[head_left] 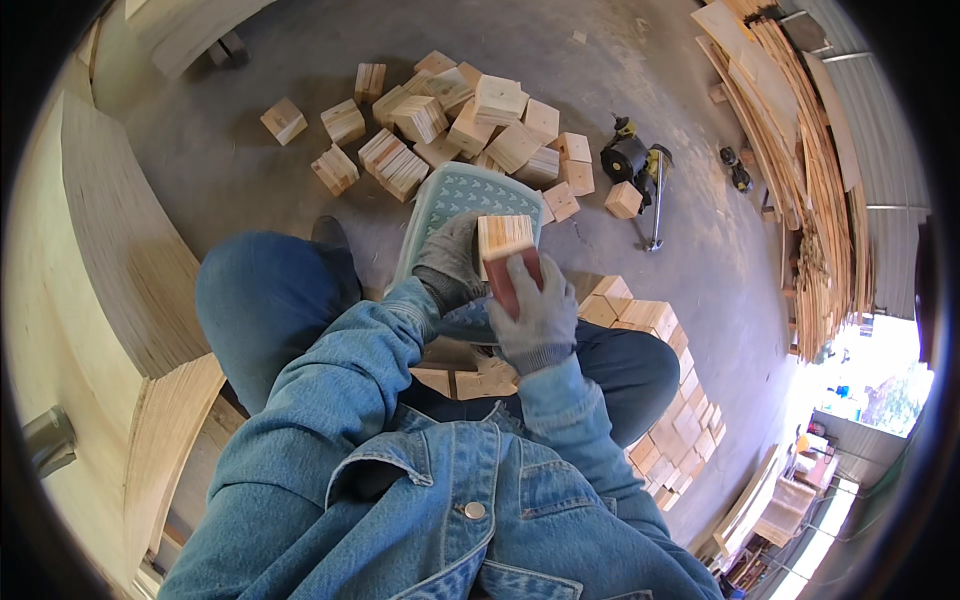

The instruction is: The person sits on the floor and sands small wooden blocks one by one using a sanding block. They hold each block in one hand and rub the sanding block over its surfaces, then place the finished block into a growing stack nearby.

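My left hand (453, 256), in a grey work glove, grips a layered wooden block (505, 234) from its left side. The gloved right hand (538, 318) is closed round a reddish-brown sanding block (503, 290), which lies against the near side of the wood. Both hands are above a pale green plastic stool (466, 186) with a patterned top, between my knees. The fingers of my left hand are partly hidden behind the wooden block.
Loose wooden blocks (420, 118) lie heaped beyond the stool. Stacked blocks (668, 425) stand by my right knee. A black and yellow power tool (626, 158) lies on the floor at right. Boards (785, 150) line the right wall; large pale wooden panels (120, 240) stand left.
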A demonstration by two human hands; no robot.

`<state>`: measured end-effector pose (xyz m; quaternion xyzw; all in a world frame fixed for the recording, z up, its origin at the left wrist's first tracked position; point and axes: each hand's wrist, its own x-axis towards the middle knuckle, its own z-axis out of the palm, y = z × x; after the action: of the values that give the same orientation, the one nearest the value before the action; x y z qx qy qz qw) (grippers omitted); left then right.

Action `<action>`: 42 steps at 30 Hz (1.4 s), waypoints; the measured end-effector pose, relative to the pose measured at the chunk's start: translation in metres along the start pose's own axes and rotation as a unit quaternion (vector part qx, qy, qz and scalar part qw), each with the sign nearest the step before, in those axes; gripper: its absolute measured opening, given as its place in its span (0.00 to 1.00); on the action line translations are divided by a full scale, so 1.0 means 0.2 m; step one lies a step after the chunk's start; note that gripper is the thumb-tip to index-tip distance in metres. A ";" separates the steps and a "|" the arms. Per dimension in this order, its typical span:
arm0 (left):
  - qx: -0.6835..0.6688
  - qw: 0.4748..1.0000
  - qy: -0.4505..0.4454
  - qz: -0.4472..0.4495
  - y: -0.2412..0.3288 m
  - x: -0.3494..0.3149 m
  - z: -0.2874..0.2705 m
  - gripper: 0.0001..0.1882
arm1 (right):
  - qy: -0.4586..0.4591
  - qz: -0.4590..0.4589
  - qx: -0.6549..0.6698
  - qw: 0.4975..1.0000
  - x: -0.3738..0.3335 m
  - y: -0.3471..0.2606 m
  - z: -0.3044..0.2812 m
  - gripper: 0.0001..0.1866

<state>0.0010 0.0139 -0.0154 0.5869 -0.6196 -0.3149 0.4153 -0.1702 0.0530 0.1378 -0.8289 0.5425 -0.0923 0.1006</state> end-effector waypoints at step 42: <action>-0.040 0.999 0.000 -0.006 0.00 0.00 0.01 0.48 | -0.007 0.114 0.026 0.993 0.51 0.12 -0.01 0.40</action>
<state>-0.0014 0.0133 -0.0158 0.5734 -0.6033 -0.3416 0.4365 -0.1528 -0.0502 0.1384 -0.7591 0.6304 -0.0886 0.1363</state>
